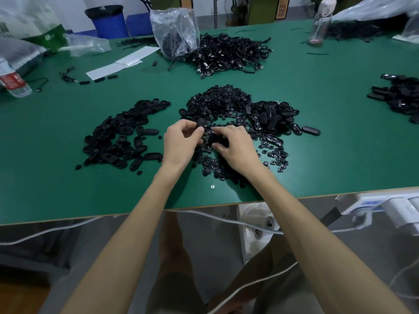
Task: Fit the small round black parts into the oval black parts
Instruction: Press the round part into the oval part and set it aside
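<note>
My left hand (pixel 181 141) pinches an oval black part (pixel 200 122) just above the green table (pixel 317 155). My right hand (pixel 233 147) is beside it, fingers curled down into the pile of small round black parts (pixel 217 100); whether it pinches one is hidden. A heap of oval black parts (pixel 120 134) lies to the left of my hands. Another heap of oval parts (pixel 272 116) lies to the right, next to the round ones.
A tangle of black cables (pixel 229 53) and a clear plastic bag (pixel 174 30) lie at the back. A water bottle (pixel 13 81) lies at far left. More oval parts (pixel 401 96) sit at far right. White cables and a power strip (pixel 385 207) hang below the table's front edge.
</note>
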`<state>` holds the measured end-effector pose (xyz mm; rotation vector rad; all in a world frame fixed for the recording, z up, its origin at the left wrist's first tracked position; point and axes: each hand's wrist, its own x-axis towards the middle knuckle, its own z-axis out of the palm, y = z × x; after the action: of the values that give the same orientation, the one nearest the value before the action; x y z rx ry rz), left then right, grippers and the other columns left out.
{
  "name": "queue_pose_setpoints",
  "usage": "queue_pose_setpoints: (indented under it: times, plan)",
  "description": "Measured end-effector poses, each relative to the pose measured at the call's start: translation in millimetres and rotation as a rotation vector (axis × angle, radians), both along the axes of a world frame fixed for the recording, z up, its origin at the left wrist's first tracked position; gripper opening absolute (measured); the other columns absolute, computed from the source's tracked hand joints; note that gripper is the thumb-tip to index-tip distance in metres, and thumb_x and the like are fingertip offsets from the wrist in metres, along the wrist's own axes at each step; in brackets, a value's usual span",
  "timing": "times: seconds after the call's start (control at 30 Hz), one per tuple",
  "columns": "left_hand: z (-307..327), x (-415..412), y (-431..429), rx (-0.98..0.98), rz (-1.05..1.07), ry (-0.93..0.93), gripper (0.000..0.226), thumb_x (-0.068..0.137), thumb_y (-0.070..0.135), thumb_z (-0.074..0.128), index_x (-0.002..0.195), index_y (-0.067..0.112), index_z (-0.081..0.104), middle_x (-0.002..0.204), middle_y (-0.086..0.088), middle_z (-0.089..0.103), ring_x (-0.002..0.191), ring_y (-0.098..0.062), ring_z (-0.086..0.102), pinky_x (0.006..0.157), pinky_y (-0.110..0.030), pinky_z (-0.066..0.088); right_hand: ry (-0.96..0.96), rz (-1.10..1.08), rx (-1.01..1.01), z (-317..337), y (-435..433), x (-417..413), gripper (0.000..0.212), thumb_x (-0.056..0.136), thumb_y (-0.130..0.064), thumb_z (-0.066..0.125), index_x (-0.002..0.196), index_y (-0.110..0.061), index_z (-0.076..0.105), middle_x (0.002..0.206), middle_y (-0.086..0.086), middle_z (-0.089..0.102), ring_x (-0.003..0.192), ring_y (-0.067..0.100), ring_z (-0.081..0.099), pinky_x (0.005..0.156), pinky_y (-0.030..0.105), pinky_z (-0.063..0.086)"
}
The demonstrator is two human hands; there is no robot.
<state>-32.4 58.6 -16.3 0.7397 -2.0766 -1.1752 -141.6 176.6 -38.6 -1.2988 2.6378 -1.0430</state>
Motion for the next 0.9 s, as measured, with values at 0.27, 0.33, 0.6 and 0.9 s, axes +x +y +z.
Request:
queue_pose_setpoints:
  times: [0.27,0.33,0.6,0.9]
  plan:
    - [-18.6,2.3,-4.7,-0.066,0.070,0.030,0.008,0.098,0.024,0.071,0.097,0.017,0.068,0.084,-0.002,0.073,0.083,-0.022,0.073,0.082,-0.036,0.058,-0.015,-0.009,-0.053,-4.7,-2.3,-1.4,0.027,0.096,-0.035,0.071,0.122,-0.026,0.073,0.120,0.000,0.057,0.118,0.022,0.040,0.107,0.038,0.038]
    - [-20.3,1.0,-4.7,-0.080,0.052,0.028,0.008,0.098,0.025,0.072,0.097,0.017,0.068,0.086,-0.003,0.074,0.084,-0.023,0.072,0.082,-0.035,0.058,-0.020,-0.016,-0.076,-5.4,-2.0,-1.0,0.023,0.095,-0.037,0.072,0.114,-0.024,0.074,0.113,-0.002,0.056,0.115,0.021,0.040,0.104,0.037,0.037]
    - [-22.5,4.1,-5.2,-0.107,0.060,0.041,0.008,0.099,0.026,0.070,0.099,0.019,0.066,0.095,-0.007,0.072,0.088,-0.021,0.069,0.081,-0.026,0.054,-0.211,-0.194,-0.491,12.7,6.9,2.0,0.017,0.101,-0.036,0.064,0.103,-0.023,0.076,0.097,-0.009,0.071,0.098,0.013,0.063,0.095,0.042,0.049]
    - [-22.5,4.6,-3.9,-0.175,0.047,0.021,0.007,0.100,0.025,0.069,0.097,0.021,0.064,0.098,-0.004,0.068,0.083,-0.006,0.061,0.072,-0.005,0.043,-0.746,-0.413,-0.694,39.0,14.1,-30.9,0.014,0.099,-0.019,0.063,0.102,-0.009,0.073,0.087,0.000,0.075,0.076,0.010,0.063,0.076,0.028,0.051]
